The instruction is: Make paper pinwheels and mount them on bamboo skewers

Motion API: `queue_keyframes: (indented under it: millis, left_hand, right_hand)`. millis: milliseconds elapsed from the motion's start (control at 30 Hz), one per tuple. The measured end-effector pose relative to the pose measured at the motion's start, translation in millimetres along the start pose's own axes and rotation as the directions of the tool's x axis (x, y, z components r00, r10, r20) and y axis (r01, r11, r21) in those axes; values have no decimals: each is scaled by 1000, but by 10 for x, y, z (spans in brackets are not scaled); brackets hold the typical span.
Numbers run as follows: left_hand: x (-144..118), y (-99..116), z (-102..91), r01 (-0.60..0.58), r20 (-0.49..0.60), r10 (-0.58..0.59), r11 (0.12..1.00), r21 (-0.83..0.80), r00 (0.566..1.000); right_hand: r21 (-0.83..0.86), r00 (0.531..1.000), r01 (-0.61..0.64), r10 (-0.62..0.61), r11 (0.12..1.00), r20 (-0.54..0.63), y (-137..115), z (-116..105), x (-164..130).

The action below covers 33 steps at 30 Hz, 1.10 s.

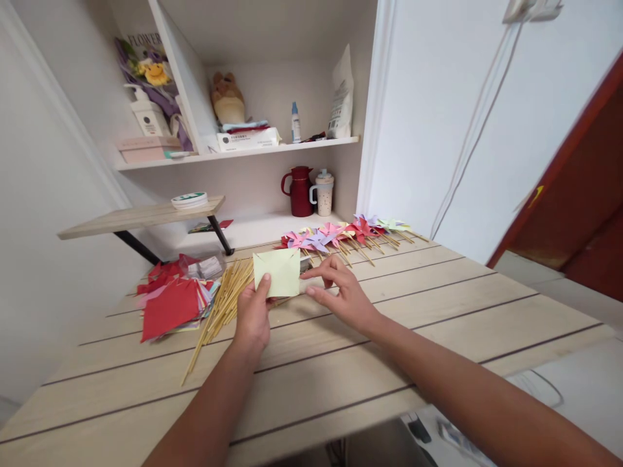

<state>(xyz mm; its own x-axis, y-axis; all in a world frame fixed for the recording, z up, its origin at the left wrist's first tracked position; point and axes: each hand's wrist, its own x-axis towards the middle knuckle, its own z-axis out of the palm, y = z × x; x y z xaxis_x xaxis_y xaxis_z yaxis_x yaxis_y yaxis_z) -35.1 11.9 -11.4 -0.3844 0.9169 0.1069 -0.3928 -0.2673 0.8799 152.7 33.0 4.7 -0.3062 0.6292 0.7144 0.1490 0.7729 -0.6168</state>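
Note:
My left hand point(253, 314) holds a pale yellow square of paper point(277, 271) upright, thumb on its lower left corner. The paper has a small notch cut into its top edge. My right hand point(338, 292) is at the paper's right edge, fingers pinching its side. Both hands hover just above the wooden table point(341, 363). A bundle of thin bamboo sticks point(221, 308) lies directly left of my left hand. Behind the paper stretches a row of finished paper pinwheels point(341, 232) in pink, purple, red and green.
A pile of coloured paper squares, mostly red point(175, 298), lies at the left. A clear plastic bag point(209, 266) is behind the sticks. A red jug point(299, 190) and a mug point(324, 192) stand on the low shelf. A small side shelf point(141, 219) juts out at the left.

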Motion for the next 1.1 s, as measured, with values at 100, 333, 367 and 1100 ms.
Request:
queue_keyframes:
  millis: [100,333,367,1100]
  left_hand:
    - [-29,14,24,-8,44,7,1000,26,999]
    - [-151,18,135,80,208,-87,996,46,974]
    - [-158,21,141,89,220,-97,995,42,971]
    - [-178,50,147,126,209,-122,992,-5,970]
  right_hand:
    - [-5,998,-22,22,1000,-59,10,18,4]
    - [-96,996,8,-16,995,-86,132,63,16]
    - [-101,997,26,-33,995,-69,138,66,12]
    - [65,998,-61,61,996,-2,85,60,3]
